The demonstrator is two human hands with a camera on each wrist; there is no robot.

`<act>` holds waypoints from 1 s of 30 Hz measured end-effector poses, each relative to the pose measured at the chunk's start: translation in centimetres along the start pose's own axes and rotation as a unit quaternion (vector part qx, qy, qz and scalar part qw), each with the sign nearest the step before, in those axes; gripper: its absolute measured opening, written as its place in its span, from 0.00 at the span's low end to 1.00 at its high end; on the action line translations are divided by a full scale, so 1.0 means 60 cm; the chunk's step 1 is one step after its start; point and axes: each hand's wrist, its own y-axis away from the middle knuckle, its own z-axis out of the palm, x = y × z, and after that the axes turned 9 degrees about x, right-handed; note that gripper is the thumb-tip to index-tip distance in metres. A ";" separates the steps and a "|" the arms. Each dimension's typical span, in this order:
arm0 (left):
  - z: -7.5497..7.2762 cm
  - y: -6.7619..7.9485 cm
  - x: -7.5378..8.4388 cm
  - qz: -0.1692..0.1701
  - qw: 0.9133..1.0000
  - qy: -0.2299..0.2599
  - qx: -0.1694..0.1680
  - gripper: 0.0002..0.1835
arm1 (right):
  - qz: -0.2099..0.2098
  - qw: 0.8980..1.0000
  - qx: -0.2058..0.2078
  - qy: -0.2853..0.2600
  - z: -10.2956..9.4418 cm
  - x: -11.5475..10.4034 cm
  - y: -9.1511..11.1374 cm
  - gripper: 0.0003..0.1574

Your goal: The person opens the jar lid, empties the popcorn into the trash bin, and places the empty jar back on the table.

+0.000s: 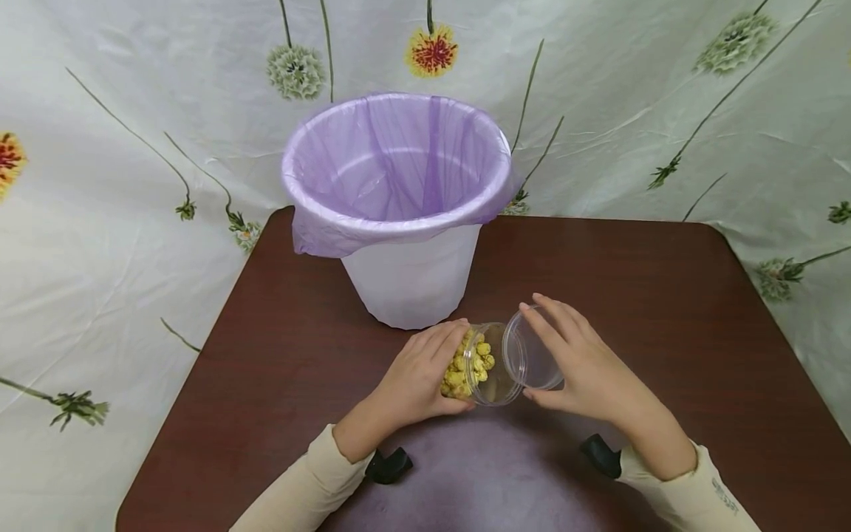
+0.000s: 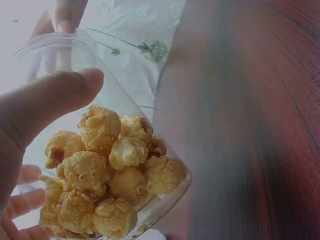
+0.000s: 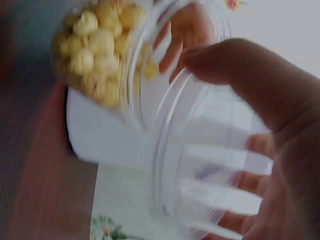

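Note:
A clear plastic jar [image 1: 500,384] lies tilted on its side low over the table, its uncovered mouth turned to the right. Yellow caramel popcorn [image 2: 87,172] fills the end by the left palm. My left hand [image 1: 420,369] grips the jar's body from the left, with the thumb across its near side. On the right, my right hand [image 1: 585,362] holds a clear round lid [image 3: 172,130] by its edge between thumb and fingertips. The lid stands on edge right beside the jar's mouth; whether the two touch I cannot tell.
A white bin [image 1: 415,284] with a purple liner [image 1: 326,233] stands on the dark brown table [image 1: 618,288], just beyond the hands. Flowered cloth [image 1: 612,111] hangs behind the table. Black pieces [image 1: 388,467] sit at both cuffs.

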 end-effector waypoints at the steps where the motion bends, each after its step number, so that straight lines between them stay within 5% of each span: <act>1: 0.000 0.000 0.000 -0.001 1.000 0.000 0.000 0.56 | 0.014 1.000 -0.005 0.011 -0.002 0.006 0.001 0.67; 15: 0.000 0.001 -0.001 -0.002 1.000 -0.004 0.001 0.56 | 0.216 0.965 -0.144 0.046 0.022 0.094 0.034 0.63; 30: -0.003 0.001 -0.001 -0.008 1.000 0.000 -0.003 0.56 | 0.277 0.943 -0.186 0.023 0.066 0.145 0.071 0.62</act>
